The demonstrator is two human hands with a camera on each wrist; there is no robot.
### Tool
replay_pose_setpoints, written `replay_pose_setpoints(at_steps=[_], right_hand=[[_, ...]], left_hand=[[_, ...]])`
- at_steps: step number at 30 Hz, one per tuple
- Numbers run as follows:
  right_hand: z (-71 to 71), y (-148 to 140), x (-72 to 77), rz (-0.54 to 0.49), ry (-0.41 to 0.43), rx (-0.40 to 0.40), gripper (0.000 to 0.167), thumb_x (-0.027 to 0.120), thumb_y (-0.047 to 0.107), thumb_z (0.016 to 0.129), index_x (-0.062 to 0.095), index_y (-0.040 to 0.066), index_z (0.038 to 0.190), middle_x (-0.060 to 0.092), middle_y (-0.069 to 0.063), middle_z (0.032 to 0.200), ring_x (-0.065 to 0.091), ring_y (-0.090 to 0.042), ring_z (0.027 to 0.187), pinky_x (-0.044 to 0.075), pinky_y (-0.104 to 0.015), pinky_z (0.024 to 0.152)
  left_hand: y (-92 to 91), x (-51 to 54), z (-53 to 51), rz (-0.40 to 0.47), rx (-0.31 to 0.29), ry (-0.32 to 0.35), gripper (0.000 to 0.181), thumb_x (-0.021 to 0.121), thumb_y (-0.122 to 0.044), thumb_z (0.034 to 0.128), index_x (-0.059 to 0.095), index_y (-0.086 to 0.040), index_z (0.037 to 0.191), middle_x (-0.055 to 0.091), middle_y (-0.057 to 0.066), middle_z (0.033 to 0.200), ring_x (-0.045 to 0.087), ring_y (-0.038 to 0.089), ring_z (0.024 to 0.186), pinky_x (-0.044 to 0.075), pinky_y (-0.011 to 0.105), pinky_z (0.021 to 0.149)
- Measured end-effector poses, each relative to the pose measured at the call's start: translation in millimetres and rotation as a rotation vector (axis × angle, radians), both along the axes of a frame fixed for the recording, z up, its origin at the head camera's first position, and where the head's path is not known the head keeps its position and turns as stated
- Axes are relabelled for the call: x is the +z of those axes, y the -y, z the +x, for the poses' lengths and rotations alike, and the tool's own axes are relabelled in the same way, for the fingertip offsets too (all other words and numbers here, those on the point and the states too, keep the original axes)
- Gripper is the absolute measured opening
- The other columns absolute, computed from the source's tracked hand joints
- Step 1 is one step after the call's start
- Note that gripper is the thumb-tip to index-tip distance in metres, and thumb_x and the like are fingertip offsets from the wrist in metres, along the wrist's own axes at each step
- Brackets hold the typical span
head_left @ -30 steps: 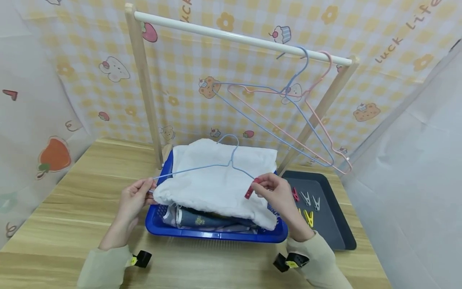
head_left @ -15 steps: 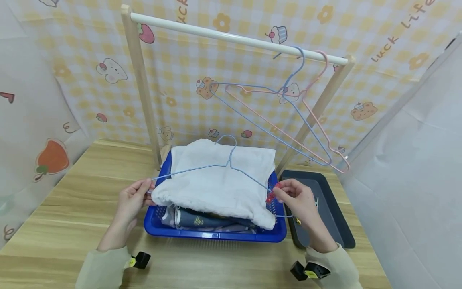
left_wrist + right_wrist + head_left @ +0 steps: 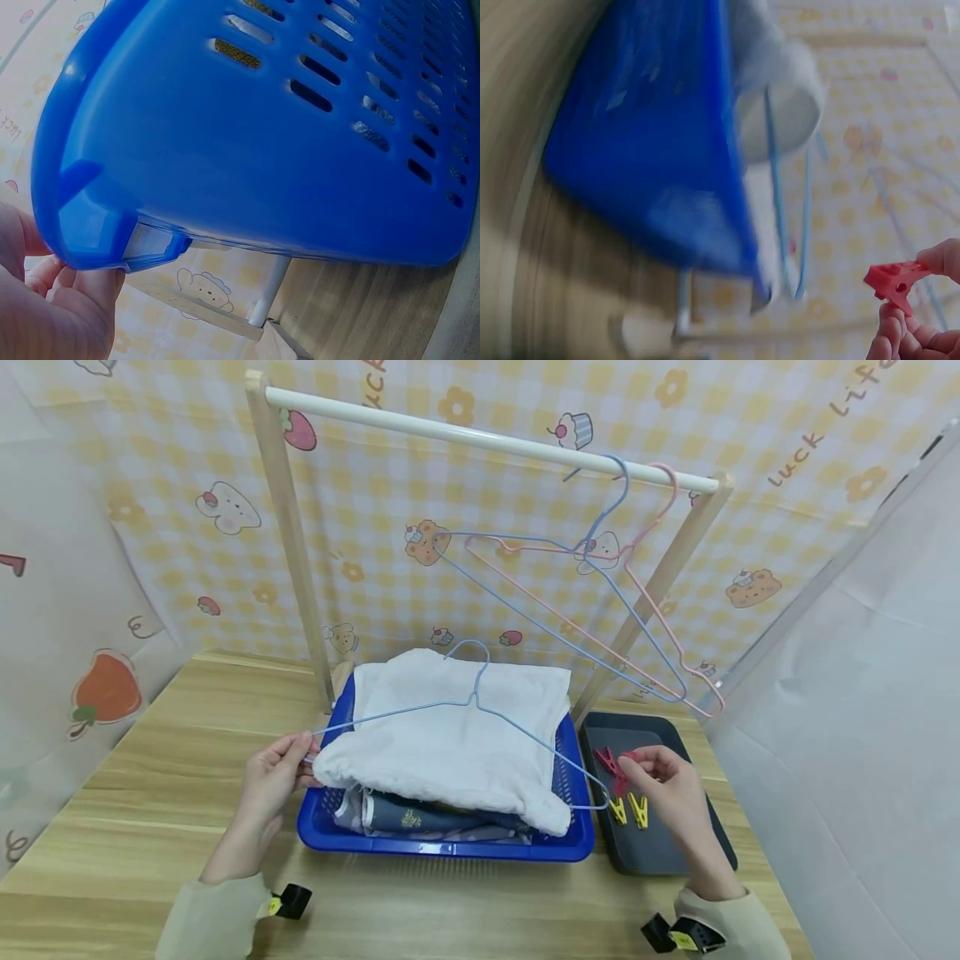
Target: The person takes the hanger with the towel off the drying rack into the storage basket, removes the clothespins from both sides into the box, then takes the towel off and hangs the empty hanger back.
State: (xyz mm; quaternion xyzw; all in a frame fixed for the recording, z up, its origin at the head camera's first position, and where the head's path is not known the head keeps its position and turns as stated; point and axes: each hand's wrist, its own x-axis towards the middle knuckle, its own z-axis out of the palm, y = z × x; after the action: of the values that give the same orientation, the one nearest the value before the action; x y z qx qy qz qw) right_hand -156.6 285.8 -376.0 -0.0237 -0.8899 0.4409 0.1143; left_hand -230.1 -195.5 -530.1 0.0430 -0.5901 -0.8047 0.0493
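A white cloth [image 3: 450, 743] is draped over the lower bar of a blue wire hanger [image 3: 528, 735], on top of a blue basket [image 3: 517, 849]. My left hand [image 3: 279, 772] pinches the hanger's left end beside the cloth's edge; in the left wrist view its fingers are partly hidden behind the basket rim. Above the dark tray [image 3: 660, 852], right of the basket, my right hand [image 3: 675, 793] pinches a red clothespin [image 3: 892, 285] between thumb and fingers. The hanger's right end sticks out past the cloth, and no hand touches it.
Other folded clothes [image 3: 442, 821] lie in the basket beneath the cloth. Yellow clothespins [image 3: 638, 811] and a red one lie in the tray. Behind stands a wooden rack with a white rail [image 3: 450, 433], carrying a blue hanger [image 3: 517, 608] and a pink hanger [image 3: 678, 647].
My right hand, with the red clothespin, has moved right along and off the hanger's right arm to over the tray. My left hand stays at the hanger's left end.
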Motion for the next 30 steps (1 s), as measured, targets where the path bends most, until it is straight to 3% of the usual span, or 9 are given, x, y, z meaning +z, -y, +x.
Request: replay_pose_setpoints(at_steps=[4, 5, 11, 13, 16, 19, 22, 30], right_hand=[[-3.9, -20.3, -10.4, 0.121, 0.042, -0.055, 0.026, 0.068, 0.021, 0.087, 0.061, -0.003, 0.094, 0.064, -0.006, 0.071, 0.054, -0.007, 0.059, 0.042, -0.020, 0.051], [-5.6, -25.4, -13.9, 0.153, 0.059, -0.068, 0.027, 0.069, 0.022, 0.087, 0.061, -0.003, 0.093, 0.063, -0.006, 0.070, 0.053, -0.007, 0.058, 0.041, -0.020, 0.050], [-15.7, -54.1, -35.4, 0.322, 0.191, -0.124, 0.031, 0.070, 0.022, 0.085, 0.059, -0.006, 0.088, 0.060, -0.008, 0.070, 0.050, -0.014, 0.060, 0.041, -0.023, 0.048], [-18.0, -63.1, -42.4, 0.373, 0.225, -0.125, 0.030, 0.070, 0.021, 0.085, 0.059, -0.007, 0.084, 0.060, -0.009, 0.068, 0.050, -0.017, 0.059, 0.042, -0.024, 0.047], [-21.6, -75.5, -53.4, 0.434, 0.279, -0.111, 0.029, 0.068, 0.019, 0.084, 0.057, -0.005, 0.071, 0.056, -0.007, 0.061, 0.049, -0.018, 0.055, 0.039, -0.026, 0.046], [-24.9, -86.2, -64.4, 0.485, 0.334, -0.089, 0.031, 0.066, 0.018, 0.085, 0.058, -0.002, 0.063, 0.053, -0.003, 0.055, 0.047, -0.017, 0.052, 0.038, -0.027, 0.045], [-27.5, -94.6, -74.5, 0.522, 0.381, -0.068, 0.031, 0.066, 0.018, 0.084, 0.061, -0.001, 0.060, 0.052, -0.001, 0.052, 0.047, -0.016, 0.051, 0.039, -0.028, 0.045], [-30.2, -101.4, -88.4, 0.528, 0.446, -0.059, 0.031, 0.068, 0.020, 0.081, 0.061, 0.004, 0.057, 0.046, 0.004, 0.048, 0.044, -0.014, 0.048, 0.034, -0.026, 0.043]], left_hand=[[-0.4, 0.2, 0.5, -0.001, 0.009, 0.005, 0.028, 0.061, -0.032, 0.0918, 0.064, -0.004, 0.085, 0.064, 0.001, 0.069, 0.060, 0.011, 0.053, 0.055, 0.026, 0.047], [2.7, -9.3, -5.2, -0.032, 0.040, 0.025, 0.029, 0.063, -0.034, 0.0897, 0.064, -0.005, 0.086, 0.064, 0.000, 0.069, 0.061, 0.011, 0.053, 0.056, 0.027, 0.047], [1.8, -6.8, -4.2, -0.041, 0.046, 0.029, 0.033, 0.063, -0.036, 0.0892, 0.064, -0.003, 0.087, 0.064, 0.001, 0.069, 0.061, 0.012, 0.053, 0.056, 0.026, 0.047], [-0.7, 5.7, 1.8, -0.067, 0.021, 0.035, 0.031, 0.062, -0.036, 0.0902, 0.064, -0.006, 0.085, 0.065, -0.001, 0.069, 0.062, 0.010, 0.055, 0.056, 0.026, 0.049], [-8.4, 36.5, 16.6, -0.076, -0.023, 0.031, 0.027, 0.058, -0.032, 0.0937, 0.066, -0.009, 0.083, 0.065, -0.002, 0.070, 0.062, 0.010, 0.056, 0.056, 0.024, 0.052], [-20.2, 72.2, 33.2, -0.089, -0.025, 0.058, 0.027, 0.054, -0.025, 0.0966, 0.067, -0.011, 0.078, 0.064, -0.003, 0.069, 0.060, 0.008, 0.056, 0.056, 0.023, 0.052], [-28.9, 93.0, 41.9, -0.112, 0.004, 0.106, 0.029, 0.052, -0.023, 0.0975, 0.067, -0.017, 0.074, 0.064, -0.006, 0.067, 0.059, 0.006, 0.054, 0.055, 0.019, 0.052], [-29.6, 94.8, 42.8, -0.137, 0.006, 0.105, 0.029, 0.052, -0.023, 0.0977, 0.070, -0.020, 0.076, 0.066, -0.009, 0.069, 0.061, 0.005, 0.056, 0.055, 0.019, 0.053]])
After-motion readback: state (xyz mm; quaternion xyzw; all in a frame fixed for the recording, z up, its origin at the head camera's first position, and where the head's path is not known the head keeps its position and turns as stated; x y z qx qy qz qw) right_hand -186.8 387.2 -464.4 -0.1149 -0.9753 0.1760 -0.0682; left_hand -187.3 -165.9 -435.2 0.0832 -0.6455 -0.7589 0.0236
